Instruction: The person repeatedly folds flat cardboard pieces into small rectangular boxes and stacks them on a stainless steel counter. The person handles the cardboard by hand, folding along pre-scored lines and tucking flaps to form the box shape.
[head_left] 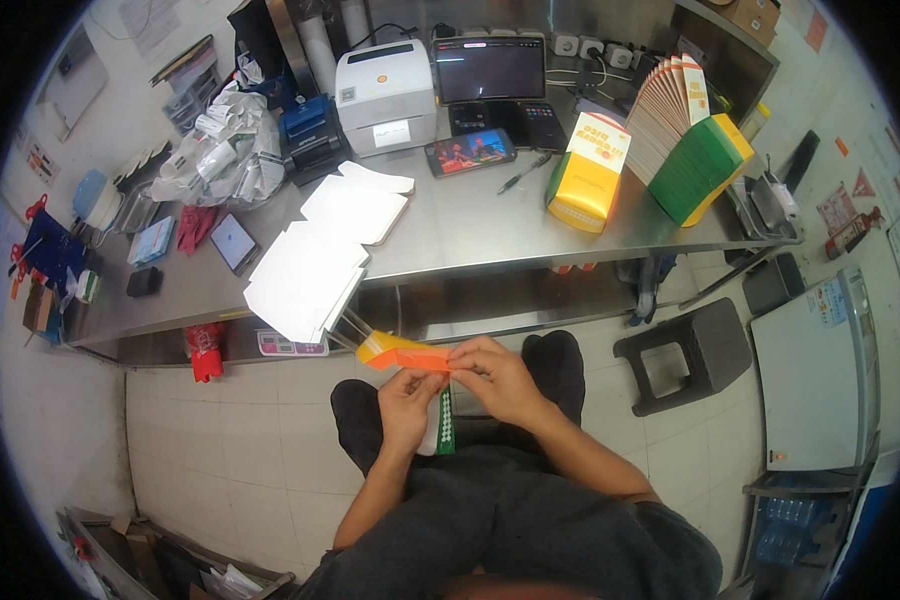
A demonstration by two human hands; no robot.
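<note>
Above my lap, my left hand (410,405) and my right hand (500,382) are close together, fingers pinched on an orange and yellow cardboard carton (408,356). The right hand grips its right end from above, and the left fingertips press its lower edge. Below the fingers a green and white patterned panel (445,425) shows; whether it belongs to the same carton, I cannot tell. Just beyond the carton, white flat carton blanks (305,280) lie on the steel table (470,225) and overhang its front edge. More white blanks (358,203) lie farther back.
On the table stand a yellow and white carton (590,178), a fanned stack of green cartons (700,170), a label printer (385,98), a laptop (492,75), a phone playing video (470,151) and a pen (523,173). A dark stool (710,350) stands right, before a small fridge (815,375).
</note>
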